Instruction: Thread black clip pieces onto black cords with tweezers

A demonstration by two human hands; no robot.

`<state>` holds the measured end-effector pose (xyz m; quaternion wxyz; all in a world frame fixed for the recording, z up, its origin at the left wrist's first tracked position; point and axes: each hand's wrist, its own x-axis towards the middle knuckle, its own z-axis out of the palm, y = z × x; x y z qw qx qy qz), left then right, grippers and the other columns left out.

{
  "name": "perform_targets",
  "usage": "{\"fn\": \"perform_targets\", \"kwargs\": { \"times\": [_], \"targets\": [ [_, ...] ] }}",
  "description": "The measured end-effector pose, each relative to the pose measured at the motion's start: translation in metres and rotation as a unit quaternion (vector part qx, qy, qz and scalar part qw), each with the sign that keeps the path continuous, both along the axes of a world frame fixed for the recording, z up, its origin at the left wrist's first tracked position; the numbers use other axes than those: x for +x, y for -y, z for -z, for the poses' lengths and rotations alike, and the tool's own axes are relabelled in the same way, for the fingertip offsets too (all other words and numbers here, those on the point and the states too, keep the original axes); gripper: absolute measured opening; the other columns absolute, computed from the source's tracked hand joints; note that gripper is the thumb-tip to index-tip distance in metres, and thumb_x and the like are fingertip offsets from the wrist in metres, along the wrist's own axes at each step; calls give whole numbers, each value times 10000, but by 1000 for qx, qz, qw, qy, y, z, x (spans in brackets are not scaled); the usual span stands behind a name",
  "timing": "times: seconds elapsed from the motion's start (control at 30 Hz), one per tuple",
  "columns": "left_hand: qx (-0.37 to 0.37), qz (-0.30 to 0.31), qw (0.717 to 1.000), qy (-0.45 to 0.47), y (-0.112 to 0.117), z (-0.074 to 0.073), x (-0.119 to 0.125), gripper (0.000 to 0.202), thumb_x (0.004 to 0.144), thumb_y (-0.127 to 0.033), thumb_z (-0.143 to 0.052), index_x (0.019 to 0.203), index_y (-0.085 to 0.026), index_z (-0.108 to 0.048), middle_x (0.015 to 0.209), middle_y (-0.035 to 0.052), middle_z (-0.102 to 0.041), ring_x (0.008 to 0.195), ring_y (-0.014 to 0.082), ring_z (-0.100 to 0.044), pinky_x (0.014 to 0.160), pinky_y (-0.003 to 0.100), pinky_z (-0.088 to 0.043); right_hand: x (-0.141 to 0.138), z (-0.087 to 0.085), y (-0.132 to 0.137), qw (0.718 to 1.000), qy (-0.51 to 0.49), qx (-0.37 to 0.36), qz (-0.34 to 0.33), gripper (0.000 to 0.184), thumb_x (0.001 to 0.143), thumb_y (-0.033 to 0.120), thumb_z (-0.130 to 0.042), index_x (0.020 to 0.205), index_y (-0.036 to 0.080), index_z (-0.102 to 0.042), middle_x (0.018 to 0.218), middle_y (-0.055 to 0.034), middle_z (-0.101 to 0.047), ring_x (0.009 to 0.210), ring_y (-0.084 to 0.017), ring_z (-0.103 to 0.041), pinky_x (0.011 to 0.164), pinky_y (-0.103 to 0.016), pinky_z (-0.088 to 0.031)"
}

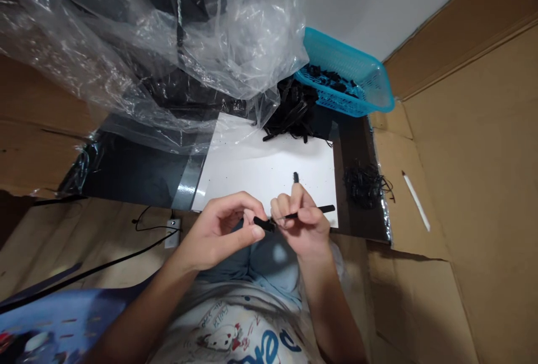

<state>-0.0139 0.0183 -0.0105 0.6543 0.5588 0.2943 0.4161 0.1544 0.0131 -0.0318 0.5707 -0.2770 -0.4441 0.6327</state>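
Note:
My left hand pinches a small black plastic piece between thumb and fingers. My right hand is closed round a thin black tool whose upper end sticks up above the fingers. Tool and piece meet between the two hands, just over the near edge of a white sheet. A pile of black strips lies at the sheet's far edge.
A blue plastic basket with small black parts stands at the back right. Crumpled clear plastic sheeting covers the back left. A heap of thin black trimmings and a white stick lie to the right. Cardboard surrounds the dark work surface.

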Motion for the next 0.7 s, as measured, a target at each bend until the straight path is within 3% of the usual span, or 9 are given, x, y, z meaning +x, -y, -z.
{"fn": "perform_targets", "kwargs": {
  "times": [0.07, 0.2, 0.27, 0.37, 0.47, 0.7],
  "targets": [
    [18, -16, 1000, -9, 0, 0, 0, 34, 810, -201, -690, 817, -215, -659, 626, -26, -525, 536, 107, -429, 507, 236, -349, 3, -1, 2, 999, 10, 25, 40, 194, 766, 302, -522, 678, 215, -372, 497, 52, -326, 457, -124, -365, 446, -227, -330],
    [69, -56, 995, -38, 3, 1, 0, 86, 825, -155, -674, 877, -223, -658, 704, -20, -586, 567, 101, -471, 534, 232, -385, 13, -14, 19, 978, 115, 113, 133, 34, 819, 222, -550, 809, 222, -517, 629, 16, -492, 599, -144, -511, 549, -266, -416],
    [92, -77, 992, -48, 5, 1, 1, 120, 828, -134, -669, 904, -225, -652, 740, -15, -604, 587, 100, -493, 545, 228, -398, 16, -24, 29, 952, 185, 184, 161, 142, 810, 120, -570, 913, 218, -561, 725, -6, -562, 677, -149, -555, 589, -279, -438],
    [113, -99, 987, -61, 9, 2, 1, 147, 827, -114, -666, 925, -221, -645, 757, -7, -604, 623, 107, -520, 569, 228, -414, 16, -36, 40, 914, 273, 252, 161, 280, 771, 11, -565, 984, 194, -565, 799, -29, -600, 717, -156, -573, 636, -310, -462],
    [129, -107, 983, -73, 11, 1, 2, 161, 830, -100, -660, 939, -216, -639, 762, -4, -597, 642, 110, -532, 582, 227, -418, 14, -40, 42, 896, 313, 274, 158, 281, 756, -1, -565, 974, 176, -559, 814, -37, -604, 720, -158, -566, 646, -327, -468],
    [138, -96, 983, -76, 11, 0, 0, 196, 839, -71, -644, 953, -228, -615, 778, -29, -571, 672, 84, -519, 622, 199, -413, 12, -40, 39, 898, 308, 272, 155, 241, 761, 14, -573, 943, 173, -564, 796, -33, -597, 705, -149, -552, 632, -314, -458]
  ]
}}
